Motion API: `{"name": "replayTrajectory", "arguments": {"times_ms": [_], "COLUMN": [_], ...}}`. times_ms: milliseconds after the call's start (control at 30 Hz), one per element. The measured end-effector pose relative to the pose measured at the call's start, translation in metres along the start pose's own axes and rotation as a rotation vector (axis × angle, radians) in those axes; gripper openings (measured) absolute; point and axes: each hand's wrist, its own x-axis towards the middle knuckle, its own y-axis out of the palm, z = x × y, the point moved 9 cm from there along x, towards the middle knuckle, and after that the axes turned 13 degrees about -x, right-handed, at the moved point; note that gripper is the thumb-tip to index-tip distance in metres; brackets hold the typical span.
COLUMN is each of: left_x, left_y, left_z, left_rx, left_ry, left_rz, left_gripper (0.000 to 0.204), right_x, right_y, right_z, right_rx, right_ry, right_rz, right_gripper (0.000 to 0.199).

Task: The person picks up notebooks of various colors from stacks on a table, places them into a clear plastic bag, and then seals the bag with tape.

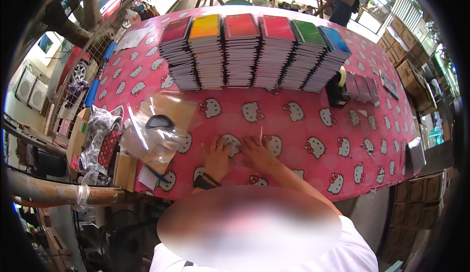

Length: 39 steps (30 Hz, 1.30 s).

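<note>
My left hand (218,157), with a black band at the wrist, rests flat on the pink tablecloth (303,110) printed with white cat faces. Close beside it, my right hand (259,155) also lies palm down, fingers spread. A thin pale line stands by the right fingertips; I cannot tell whether something clear lies under the hands. Left of them sit clear plastic sleeves (142,147) over brown paper, with a black curved object (160,122) on top. Beyond my hands stand several tall stacks of spiral notebooks (242,52), with maroon, yellow, red, green and blue covers.
Right of the stacks are a black tape dispenser (338,93) and small dark red packs (360,87). An open cardboard box (78,140) holding patterned cloth or wrap is at the left edge. Brown cartons (413,203) pile up at the right; a person (344,3) stands far back.
</note>
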Motion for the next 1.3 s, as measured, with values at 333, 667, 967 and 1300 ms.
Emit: {"name": "replayTrajectory", "arguments": {"times_ms": [333, 667, 967, 1300], "left_x": [-0.011, 0.007, 0.118, 0.07], "left_y": [-0.02, -0.071, 0.007, 0.029], "left_z": [0.049, -0.011, -0.056, 0.058], "left_rx": [-0.135, -0.569, -1.393, -1.529], "left_ry": [0.063, 0.407, 0.134, -0.052], "left_rz": [-0.207, -0.338, 0.291, -0.138], "left_gripper": [0.058, 0.036, 0.03, 0.019], "right_x": [0.047, 0.069, 0.073, 0.131], "right_y": [0.005, 0.014, 0.001, -0.124], "right_z": [-0.014, -0.011, 0.007, -0.047], "right_rx": [0.166, -0.015, -0.302, 0.238], "right_ry": [0.07, 0.185, 0.308, 0.272], "right_rz": [-0.006, 0.201, 0.437, -0.151], "right_gripper": [0.059, 0.067, 0.07, 0.019]}}
